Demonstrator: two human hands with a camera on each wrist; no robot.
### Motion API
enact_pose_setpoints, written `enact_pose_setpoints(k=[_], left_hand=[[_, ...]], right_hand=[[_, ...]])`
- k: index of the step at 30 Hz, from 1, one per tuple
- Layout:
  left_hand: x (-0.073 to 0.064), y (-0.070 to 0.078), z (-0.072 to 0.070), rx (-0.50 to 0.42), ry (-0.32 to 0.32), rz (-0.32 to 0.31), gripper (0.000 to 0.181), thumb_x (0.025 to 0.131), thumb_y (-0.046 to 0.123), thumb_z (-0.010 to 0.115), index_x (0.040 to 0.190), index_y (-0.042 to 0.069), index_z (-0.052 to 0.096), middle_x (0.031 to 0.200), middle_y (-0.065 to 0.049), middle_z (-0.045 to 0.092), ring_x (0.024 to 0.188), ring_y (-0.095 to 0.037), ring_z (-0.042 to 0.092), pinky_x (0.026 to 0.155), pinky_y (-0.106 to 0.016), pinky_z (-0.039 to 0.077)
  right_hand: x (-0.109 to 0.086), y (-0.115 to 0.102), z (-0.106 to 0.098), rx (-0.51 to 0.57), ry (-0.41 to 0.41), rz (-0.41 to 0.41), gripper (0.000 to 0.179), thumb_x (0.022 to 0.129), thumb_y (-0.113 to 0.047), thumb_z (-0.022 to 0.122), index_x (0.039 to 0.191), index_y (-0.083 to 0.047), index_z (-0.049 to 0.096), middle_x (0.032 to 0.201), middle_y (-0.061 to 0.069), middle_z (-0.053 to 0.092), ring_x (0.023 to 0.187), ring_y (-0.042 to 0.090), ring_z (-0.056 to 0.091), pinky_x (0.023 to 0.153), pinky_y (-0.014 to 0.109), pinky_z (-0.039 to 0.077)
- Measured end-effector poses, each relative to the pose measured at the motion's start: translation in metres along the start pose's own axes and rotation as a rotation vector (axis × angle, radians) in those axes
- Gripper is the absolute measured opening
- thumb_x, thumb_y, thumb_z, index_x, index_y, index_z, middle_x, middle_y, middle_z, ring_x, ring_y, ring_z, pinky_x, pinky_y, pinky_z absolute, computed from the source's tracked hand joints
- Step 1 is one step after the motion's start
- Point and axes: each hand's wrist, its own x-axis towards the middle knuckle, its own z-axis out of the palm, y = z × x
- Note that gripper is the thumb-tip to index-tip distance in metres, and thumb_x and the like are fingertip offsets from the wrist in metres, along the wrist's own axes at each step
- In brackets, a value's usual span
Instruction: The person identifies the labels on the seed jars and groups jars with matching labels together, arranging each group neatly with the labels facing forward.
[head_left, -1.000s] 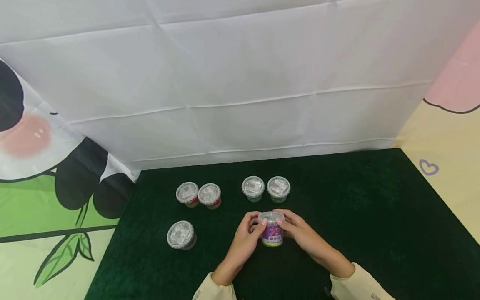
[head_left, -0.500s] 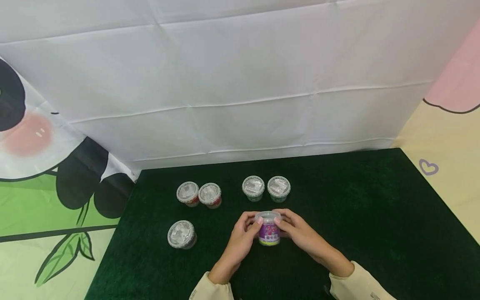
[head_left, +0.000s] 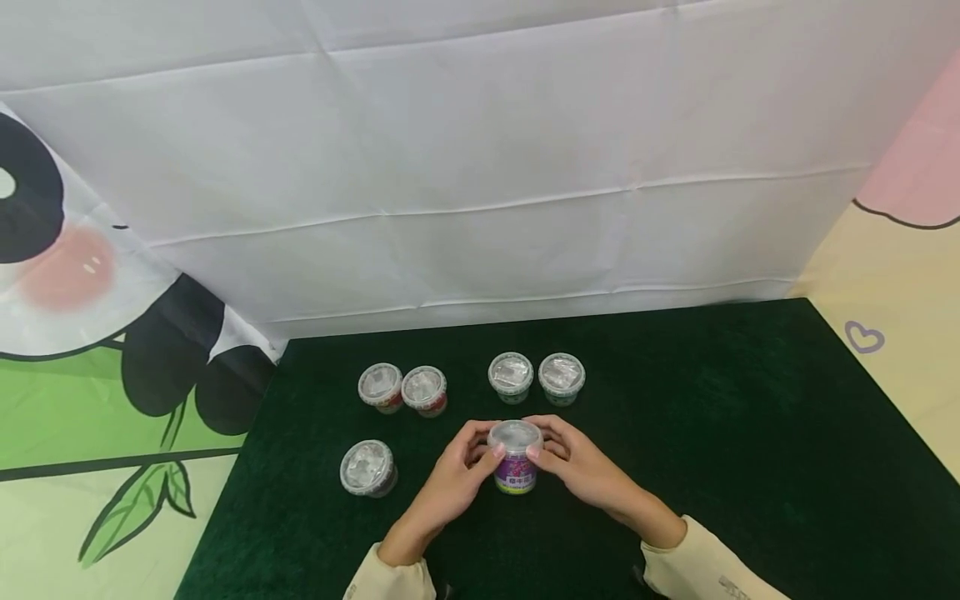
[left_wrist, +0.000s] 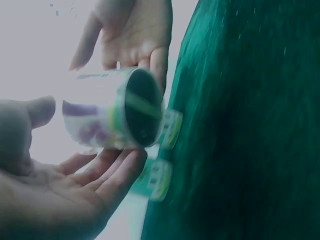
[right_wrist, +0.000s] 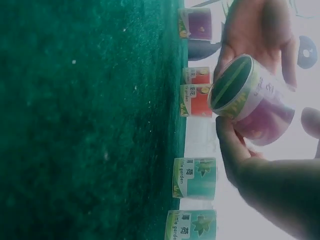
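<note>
A small clear plastic cup with a purple label (head_left: 515, 472) is held upright between both hands, above the table. My left hand (head_left: 452, 472) grips its left side, thumb at the front near the rim and fingers behind. Opposite it, my right hand (head_left: 585, 467) holds the right side the same way. The wrist views show the underside of the cup (left_wrist: 142, 107) raised off the green cloth, with a pale green stripe across it. In the right wrist view the label (right_wrist: 257, 112) turns partly away.
Two red-labelled cups (head_left: 425, 392) stand at the back left, two green-labelled cups (right_wrist: 195, 177) at the back middle. A dark purple cup (head_left: 368, 468) stands alone at the front left. Dark green cloth (head_left: 712, 433) covers the table; a white sheet (head_left: 480, 183) hangs behind.
Both hands have carried the purple-labelled cup a short way left. The other cups stay where they were; the head view has shifted slightly.
</note>
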Motion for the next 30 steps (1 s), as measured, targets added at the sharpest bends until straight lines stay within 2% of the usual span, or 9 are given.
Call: enact_pose_setpoints(k=[7, 13, 15, 20, 26, 30], left_hand=[[-0.009, 0.001, -0.021, 0.141, -0.02, 0.047, 0.044, 0.108, 0.021, 0.062, 0.146, 0.003, 0.05, 0.143, -0.019, 0.059, 0.128, -0.036, 0.061, 0.099, -0.036, 0.056], [-0.017, 0.004, -0.04, 0.292, -0.032, 0.113, 0.044, 0.106, 0.021, 0.066, 0.143, 0.003, 0.054, 0.141, -0.017, 0.059, 0.126, -0.034, 0.06, 0.101, -0.041, 0.056], [-0.019, 0.005, -0.046, 0.345, -0.025, 0.119, 0.044, 0.104, 0.022, 0.068, 0.142, 0.005, 0.055, 0.139, -0.014, 0.06, 0.126, -0.032, 0.06, 0.102, -0.041, 0.056], [-0.023, 0.007, -0.056, 0.463, 0.004, 0.096, 0.044, 0.101, 0.025, 0.073, 0.14, 0.011, 0.059, 0.135, -0.006, 0.061, 0.127, -0.028, 0.061, 0.103, -0.046, 0.056], [-0.027, 0.007, -0.067, 0.564, 0.014, 0.096, 0.044, 0.097, 0.026, 0.078, 0.136, 0.013, 0.062, 0.136, -0.006, 0.061, 0.129, -0.031, 0.061, 0.107, -0.057, 0.052], [-0.028, 0.004, -0.074, 0.655, 0.022, 0.119, 0.046, 0.094, 0.026, 0.081, 0.135, 0.012, 0.063, 0.134, -0.005, 0.063, 0.128, -0.03, 0.061, 0.109, -0.056, 0.05]], right_hand=[[0.013, 0.008, 0.007, -0.025, -0.072, -0.074, 0.058, 0.11, -0.02, 0.058, 0.159, 0.001, 0.035, 0.156, 0.024, 0.045, 0.139, 0.04, 0.052, 0.112, 0.049, 0.05], [0.024, 0.012, 0.015, -0.004, -0.138, -0.141, 0.06, 0.108, -0.012, 0.058, 0.159, 0.005, 0.031, 0.157, 0.027, 0.041, 0.141, 0.043, 0.05, 0.11, 0.033, 0.052], [0.028, 0.013, 0.018, -0.006, -0.151, -0.168, 0.061, 0.108, -0.011, 0.059, 0.159, 0.007, 0.03, 0.157, 0.028, 0.04, 0.141, 0.044, 0.049, 0.11, 0.031, 0.051], [0.037, 0.015, 0.026, -0.04, -0.167, -0.22, 0.064, 0.107, -0.014, 0.061, 0.159, 0.005, 0.03, 0.158, 0.027, 0.04, 0.143, 0.044, 0.047, 0.113, 0.04, 0.05], [0.049, 0.028, 0.032, -0.166, -0.167, -0.335, 0.063, 0.107, -0.024, 0.063, 0.16, -0.003, 0.034, 0.154, 0.021, 0.045, 0.14, 0.039, 0.052, 0.109, 0.043, 0.053], [0.054, 0.027, 0.042, -0.162, -0.153, -0.296, 0.065, 0.105, -0.019, 0.066, 0.159, -0.003, 0.035, 0.154, 0.021, 0.045, 0.141, 0.041, 0.049, 0.113, 0.048, 0.05]])
